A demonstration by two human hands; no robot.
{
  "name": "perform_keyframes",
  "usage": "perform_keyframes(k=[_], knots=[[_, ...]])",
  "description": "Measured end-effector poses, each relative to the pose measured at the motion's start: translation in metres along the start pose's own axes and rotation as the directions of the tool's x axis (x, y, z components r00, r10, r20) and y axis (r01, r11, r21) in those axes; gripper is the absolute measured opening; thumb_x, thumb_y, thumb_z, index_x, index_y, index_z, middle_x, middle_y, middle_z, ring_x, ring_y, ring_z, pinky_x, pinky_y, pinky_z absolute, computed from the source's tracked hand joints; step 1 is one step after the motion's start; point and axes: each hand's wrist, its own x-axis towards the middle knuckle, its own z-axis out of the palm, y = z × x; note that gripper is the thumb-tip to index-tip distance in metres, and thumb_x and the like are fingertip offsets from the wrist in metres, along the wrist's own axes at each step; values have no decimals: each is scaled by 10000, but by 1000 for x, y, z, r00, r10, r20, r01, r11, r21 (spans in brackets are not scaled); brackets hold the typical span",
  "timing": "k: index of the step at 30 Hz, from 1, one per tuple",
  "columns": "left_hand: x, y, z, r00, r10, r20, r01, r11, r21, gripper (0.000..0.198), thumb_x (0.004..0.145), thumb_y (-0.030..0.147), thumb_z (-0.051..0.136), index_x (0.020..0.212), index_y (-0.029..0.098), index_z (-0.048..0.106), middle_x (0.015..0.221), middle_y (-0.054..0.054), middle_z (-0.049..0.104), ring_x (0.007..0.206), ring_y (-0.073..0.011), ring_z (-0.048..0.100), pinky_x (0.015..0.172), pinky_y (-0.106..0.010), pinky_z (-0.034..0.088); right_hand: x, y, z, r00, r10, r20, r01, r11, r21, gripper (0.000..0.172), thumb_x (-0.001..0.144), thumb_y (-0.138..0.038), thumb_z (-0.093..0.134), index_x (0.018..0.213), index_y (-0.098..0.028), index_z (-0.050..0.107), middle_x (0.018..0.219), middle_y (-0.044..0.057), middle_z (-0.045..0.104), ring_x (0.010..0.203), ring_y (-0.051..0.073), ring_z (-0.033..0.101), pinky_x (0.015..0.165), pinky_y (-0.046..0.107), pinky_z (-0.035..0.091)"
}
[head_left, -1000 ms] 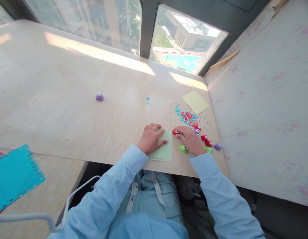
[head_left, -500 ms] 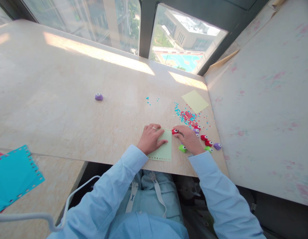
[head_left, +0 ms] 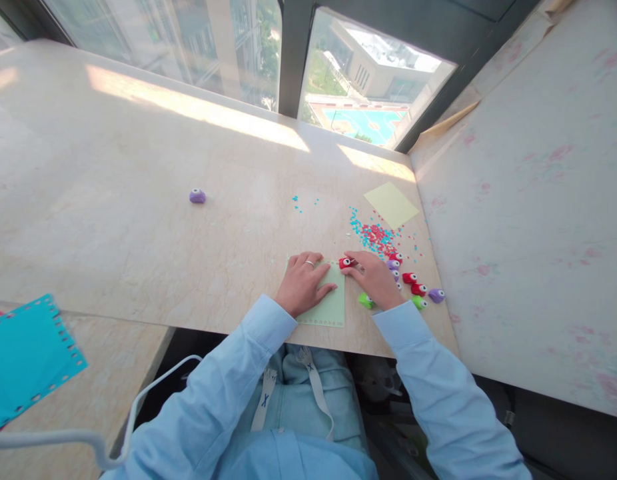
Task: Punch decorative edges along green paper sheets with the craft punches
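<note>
A pale green sheet of paper (head_left: 330, 304) lies at the near edge of the marble table (head_left: 138, 200), with a row of small holes along its near edge. My left hand (head_left: 302, 283) lies flat on the sheet, fingers spread, a ring on one finger. My right hand (head_left: 374, 277) is closed on a small red punch (head_left: 345, 263) at the sheet's far right corner. A green punch (head_left: 365, 301) sits just under my right wrist.
Several small red, purple and green punches (head_left: 413, 287) cluster right of my hand. Red and blue paper bits (head_left: 376, 235) are scattered beyond them, beside a yellow sheet (head_left: 391, 204). A lone purple punch (head_left: 197, 196) sits far left. A teal punched sheet (head_left: 23, 360) lies at lower left.
My right hand has slid the red punch a little to the left along the sheet's far right corner. My left hand has stayed on the paper.
</note>
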Motion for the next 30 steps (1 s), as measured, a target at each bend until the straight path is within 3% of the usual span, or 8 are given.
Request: perform_keyframes(k=[8,18,23,30], knots=[[-3,5,-1,1000,-21,-1,21,999,-25,357,877,436,604,1135,193,646,1258,-166,576,1206,-322,483,972,-501,387,2,-3,-1,999,-23,24,23,1000,2,209,834,-230,636,1033,-206,693,1004,100,724,973,278,653,891,450,505],[-2,5,-3,1000,-29,12,29,999,-28,371,880,437,600,1146,180,628,1266,-167,568,1217,-327,477,973,-488,388,-11,-4,-11,995,-41,87,37,998,42,249,895,-247,563,1111,-212,682,1116,116,687,1077,281,623,964,484,488],[-1,8,-5,999,-37,19,38,998,-50,348,874,403,616,1143,182,618,1272,-176,566,1221,-329,476,968,-502,398,-16,-4,-15,998,19,63,-22,998,54,239,899,-293,573,1100,-234,688,1068,96,615,1019,250,621,907,417,515],[-1,9,-5,998,-45,37,46,998,-40,354,889,395,596,1171,181,601,1292,-171,560,1230,-336,467,964,-503,401,-13,-2,-21,989,36,144,-45,997,62,224,905,-298,577,1108,-248,657,1028,66,653,952,238,636,842,381,518]])
